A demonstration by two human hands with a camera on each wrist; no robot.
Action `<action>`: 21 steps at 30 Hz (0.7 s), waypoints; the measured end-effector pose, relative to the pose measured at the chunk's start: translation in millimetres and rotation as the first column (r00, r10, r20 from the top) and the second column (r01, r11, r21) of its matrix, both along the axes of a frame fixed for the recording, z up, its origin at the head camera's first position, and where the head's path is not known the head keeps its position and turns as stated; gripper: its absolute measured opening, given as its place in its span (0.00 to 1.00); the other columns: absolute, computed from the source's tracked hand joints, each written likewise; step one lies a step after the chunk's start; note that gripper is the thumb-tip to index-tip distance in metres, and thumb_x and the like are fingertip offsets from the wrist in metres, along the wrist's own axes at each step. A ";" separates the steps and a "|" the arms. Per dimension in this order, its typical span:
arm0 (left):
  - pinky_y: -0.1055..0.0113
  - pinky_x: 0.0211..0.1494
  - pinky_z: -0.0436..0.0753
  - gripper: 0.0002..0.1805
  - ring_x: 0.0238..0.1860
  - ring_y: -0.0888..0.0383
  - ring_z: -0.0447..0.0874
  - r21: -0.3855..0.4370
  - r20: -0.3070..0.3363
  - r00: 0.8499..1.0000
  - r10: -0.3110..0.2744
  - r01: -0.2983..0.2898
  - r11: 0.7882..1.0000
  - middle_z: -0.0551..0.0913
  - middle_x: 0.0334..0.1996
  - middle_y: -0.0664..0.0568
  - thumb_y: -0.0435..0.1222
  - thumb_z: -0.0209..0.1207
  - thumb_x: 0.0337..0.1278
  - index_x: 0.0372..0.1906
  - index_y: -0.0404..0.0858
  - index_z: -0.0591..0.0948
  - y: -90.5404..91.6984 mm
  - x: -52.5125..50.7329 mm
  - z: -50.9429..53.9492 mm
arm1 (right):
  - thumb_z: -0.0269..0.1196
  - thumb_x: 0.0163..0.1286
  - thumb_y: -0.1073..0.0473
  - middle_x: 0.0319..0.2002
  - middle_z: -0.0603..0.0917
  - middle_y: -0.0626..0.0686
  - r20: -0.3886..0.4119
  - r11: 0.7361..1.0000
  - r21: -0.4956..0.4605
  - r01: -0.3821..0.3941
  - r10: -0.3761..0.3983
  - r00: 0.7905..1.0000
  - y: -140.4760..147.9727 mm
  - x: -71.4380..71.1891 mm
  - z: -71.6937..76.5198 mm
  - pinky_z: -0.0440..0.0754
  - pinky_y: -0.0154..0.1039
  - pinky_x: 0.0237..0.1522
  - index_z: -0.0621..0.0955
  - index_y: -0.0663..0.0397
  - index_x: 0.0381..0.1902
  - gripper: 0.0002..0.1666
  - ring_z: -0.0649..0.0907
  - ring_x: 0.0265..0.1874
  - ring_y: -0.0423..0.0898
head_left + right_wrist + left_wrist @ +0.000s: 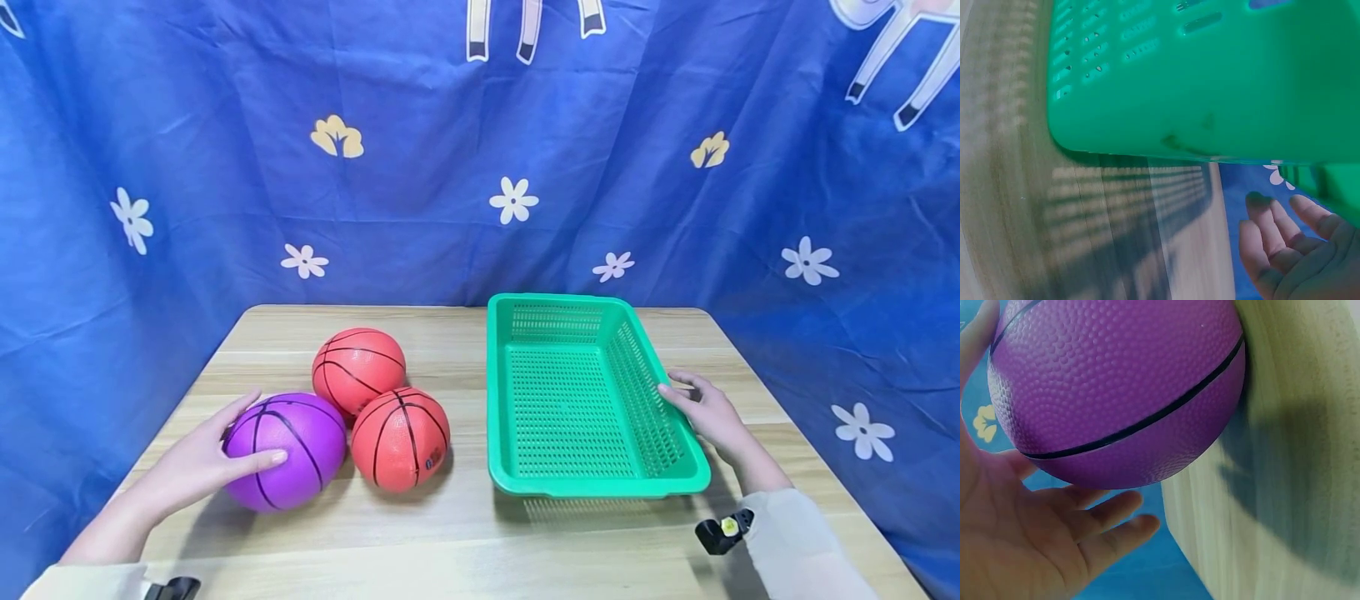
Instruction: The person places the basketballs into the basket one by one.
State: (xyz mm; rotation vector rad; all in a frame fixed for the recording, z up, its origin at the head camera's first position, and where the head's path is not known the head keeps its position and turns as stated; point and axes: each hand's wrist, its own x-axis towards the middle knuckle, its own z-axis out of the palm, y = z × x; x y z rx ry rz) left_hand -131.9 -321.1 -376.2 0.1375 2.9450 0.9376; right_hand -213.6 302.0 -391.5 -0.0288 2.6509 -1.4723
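On the left of the head view, the left hand (pixel 183 462) grips a purple ball (pixel 303 462), thumb across its near side and another finger at its far left. In the left wrist view, several fingers of that hand (pixel 1035 531) lie beside and below the purple ball (pixel 1122 381). The right hand (pixel 716 425) holds the right rim of a green basket (pixel 600 486), its thumb over the rim. From the right wrist, this hand's fingers (pixel 1263 231) appear curled outside the basket wall (pixel 1210 94). Nothing lies in the basket.
Two red balls, one farther back (pixel 356 367) and one nearer (pixel 393 446), touch each other just right of the purple ball. Everything rests on a light wooden table (pixel 375 542). A blue patterned cloth (pixel 420 167) hangs behind and at both sides.
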 end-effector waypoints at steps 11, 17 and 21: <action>0.37 0.47 0.75 0.50 0.54 0.26 0.68 0.127 0.025 1.000 0.001 -0.004 0.992 0.60 0.62 0.23 0.46 0.66 0.54 0.73 0.32 0.50 -1.6 5.9 -0.3 | 0.53 0.74 0.47 0.56 0.71 0.70 0.038 0.988 -0.146 0.044 -0.038 0.999 -0.7 -0.9 -0.9 0.83 0.40 0.37 0.59 0.68 0.70 0.38 0.83 0.35 0.41; 0.51 0.43 0.79 0.48 0.52 0.32 0.74 0.173 0.021 1.000 0.016 -0.020 0.985 0.66 0.59 0.24 0.44 0.68 0.52 0.73 0.34 0.55 -1.0 6.5 -1.3 | 0.54 0.74 0.49 0.56 0.73 0.68 0.049 0.981 -0.190 0.034 -0.026 0.998 1.9 0.7 -0.6 0.83 0.41 0.38 0.58 0.68 0.70 0.38 0.83 0.35 0.41; 0.59 0.39 0.79 0.47 0.51 0.35 0.75 0.166 0.001 1.000 0.023 -0.023 0.986 0.68 0.58 0.27 0.43 0.69 0.50 0.72 0.37 0.58 -4.5 8.2 -2.9 | 0.54 0.74 0.51 0.55 0.74 0.67 0.054 0.977 -0.211 0.029 -0.018 0.998 0.4 0.3 -0.7 0.83 0.41 0.38 0.58 0.69 0.70 0.37 0.84 0.36 0.42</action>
